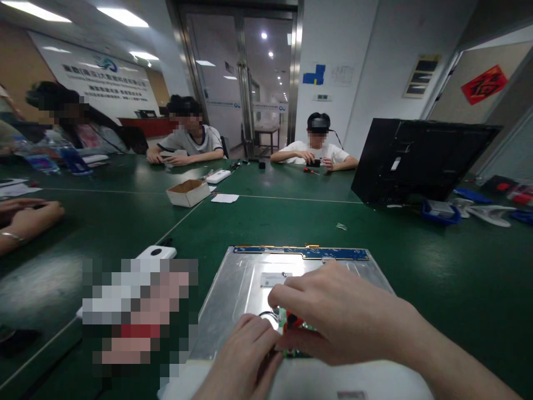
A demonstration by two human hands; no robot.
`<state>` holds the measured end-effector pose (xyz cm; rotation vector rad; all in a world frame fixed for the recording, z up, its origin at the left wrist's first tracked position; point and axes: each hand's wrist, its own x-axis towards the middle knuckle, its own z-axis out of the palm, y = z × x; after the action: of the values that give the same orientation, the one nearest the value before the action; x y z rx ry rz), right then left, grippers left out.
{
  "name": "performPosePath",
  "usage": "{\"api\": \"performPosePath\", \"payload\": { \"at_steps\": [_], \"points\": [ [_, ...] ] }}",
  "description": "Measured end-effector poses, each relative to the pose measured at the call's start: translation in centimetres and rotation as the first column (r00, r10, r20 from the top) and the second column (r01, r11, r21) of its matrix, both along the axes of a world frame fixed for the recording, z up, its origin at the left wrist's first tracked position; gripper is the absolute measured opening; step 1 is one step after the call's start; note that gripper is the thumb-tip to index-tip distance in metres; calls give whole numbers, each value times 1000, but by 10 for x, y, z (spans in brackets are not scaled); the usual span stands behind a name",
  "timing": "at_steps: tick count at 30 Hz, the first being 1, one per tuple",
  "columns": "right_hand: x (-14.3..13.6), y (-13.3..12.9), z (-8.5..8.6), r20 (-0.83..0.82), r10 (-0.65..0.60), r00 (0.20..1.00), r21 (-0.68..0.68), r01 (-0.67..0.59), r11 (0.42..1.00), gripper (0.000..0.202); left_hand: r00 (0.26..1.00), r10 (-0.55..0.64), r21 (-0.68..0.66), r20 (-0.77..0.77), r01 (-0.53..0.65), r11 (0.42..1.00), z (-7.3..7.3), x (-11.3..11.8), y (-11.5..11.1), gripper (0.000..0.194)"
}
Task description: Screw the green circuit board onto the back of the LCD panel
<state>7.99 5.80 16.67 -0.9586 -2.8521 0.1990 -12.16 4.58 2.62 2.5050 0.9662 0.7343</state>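
A flat display panel [225, 300] lies metal back up in front of me, with a narrow blue circuit strip [300, 253] along its far edge. Near the panel's close side sits a green circuit board [282, 318], mostly covered by my hands. My right hand [328, 311] is closed around a red-and-black screwdriver handle [293, 320] over this board; the tip is hidden. Beside it, my left hand [245, 355] rests at the board's left edge with fingers curled together. What they pinch, if anything, is hidden. A dark cable [270, 314] loops just beyond the left fingers.
A white device [158, 253] lies left of the panel, beside a blurred-out patch. Further off are an open cardboard box [188, 194], white paper [225, 198] and a small clear scrap [341, 226]. A black monitor [420, 161] stands right. Several people sit around the green table [449, 289].
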Motion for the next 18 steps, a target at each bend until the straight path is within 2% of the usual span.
{"api": "performPosePath", "payload": {
  "at_steps": [6,10,13,18],
  "points": [
    [1,-2,2,-25,6,1000,-39,-7,999,17,999,-25,-11,-30,25,1000,6,0,0,13],
    [0,0,2,-10,-38,999,-37,38,999,15,999,-15,-38,-31,13,999,2,0,-1,15],
    [1,-1,3,-11,-17,1000,-41,16,999,18,999,-10,-63,-49,7,998,0,0,-1,15],
    [3,-4,3,-55,20,998,-66,-23,998,23,997,-22,-66,-71,17,998,5,0,0,15]
  ]
}}
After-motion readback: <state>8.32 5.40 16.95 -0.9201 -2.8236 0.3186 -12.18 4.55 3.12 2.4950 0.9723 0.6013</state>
